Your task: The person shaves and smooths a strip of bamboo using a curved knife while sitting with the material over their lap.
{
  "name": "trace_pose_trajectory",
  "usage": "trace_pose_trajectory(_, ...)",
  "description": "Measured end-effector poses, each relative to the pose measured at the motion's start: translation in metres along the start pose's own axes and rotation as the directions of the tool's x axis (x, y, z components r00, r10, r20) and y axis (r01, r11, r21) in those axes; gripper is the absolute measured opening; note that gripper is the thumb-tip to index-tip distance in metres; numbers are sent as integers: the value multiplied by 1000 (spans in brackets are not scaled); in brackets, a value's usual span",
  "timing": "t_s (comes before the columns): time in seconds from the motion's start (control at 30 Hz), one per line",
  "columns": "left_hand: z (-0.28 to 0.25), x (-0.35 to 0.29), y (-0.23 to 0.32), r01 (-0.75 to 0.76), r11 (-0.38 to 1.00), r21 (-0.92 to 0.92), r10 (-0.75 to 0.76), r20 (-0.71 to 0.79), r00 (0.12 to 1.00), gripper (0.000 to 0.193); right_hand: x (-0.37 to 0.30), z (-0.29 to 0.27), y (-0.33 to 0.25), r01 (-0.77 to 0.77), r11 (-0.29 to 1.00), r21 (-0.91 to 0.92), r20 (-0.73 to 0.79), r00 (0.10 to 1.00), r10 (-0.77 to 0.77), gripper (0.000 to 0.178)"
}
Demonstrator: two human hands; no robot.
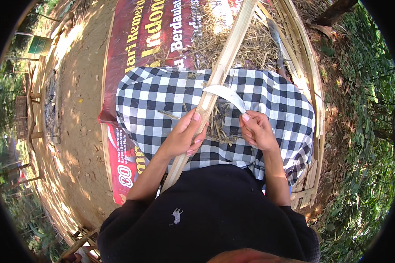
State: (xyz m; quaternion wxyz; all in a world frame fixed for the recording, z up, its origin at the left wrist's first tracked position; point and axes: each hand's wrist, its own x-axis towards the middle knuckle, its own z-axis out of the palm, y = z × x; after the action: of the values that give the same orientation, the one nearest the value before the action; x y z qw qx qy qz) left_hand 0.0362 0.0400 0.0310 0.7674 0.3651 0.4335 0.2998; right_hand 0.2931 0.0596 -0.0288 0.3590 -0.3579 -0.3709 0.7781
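A long pale bamboo slat (232, 50) runs slantwise across my lap, its near end against my dark shirt and its far end past the upper edge. My left hand (185, 133) is closed around its lower part, thumb on top. In my right hand (256, 130) is a small sickle (228, 93), gripped low with the thumb along its base. The curved, shiny blade arcs up to the left, and its tip meets or overlaps the slat; whether it cuts in, I cannot tell. My fingers hide the handle. Under both hands lies a black-and-white checked cloth (151, 103) with dark shavings (219, 127) on it.
A red printed banner (120, 57) covers the seat in front of me, with a heap of straw-like shavings (254, 48) on it. Beside the heap lies a long dark blade (275, 37). Bamboo strips (309, 57) edge the right side; bare earth (74, 131) is at left, green plants (360, 131) at right.
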Motion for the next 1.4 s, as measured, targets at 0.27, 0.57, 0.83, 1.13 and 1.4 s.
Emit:
trace_pose_trajectory(0.27,3,-19,-27,101,992,-73,-100,15,995,42,-8,-80,-55,634,735,243,-557,711,-429,34)
trace_pose_trajectory(0.57,-6,-17,-12,60,988,-142,-67,-46,997,41,2,12,-11,-128,983,-130,196,969,152,48)
trace_pose_trajectory(0.83,0,-41,-14,108,993,48,-106,-39,994,40,2,-5,-4,-37,995,-97,57,997,42,48)
trace_pose_trajectory(1.13,9,-43,-21,96,990,107,-92,-42,995,41,-9,-18,-26,-61,947,-314,95,991,95,49)
trace_pose_trajectory(1.4,11,-48,-31,137,990,21,-137,-39,990,39,0,-15,-20,-7,947,-322,91,995,38,46)
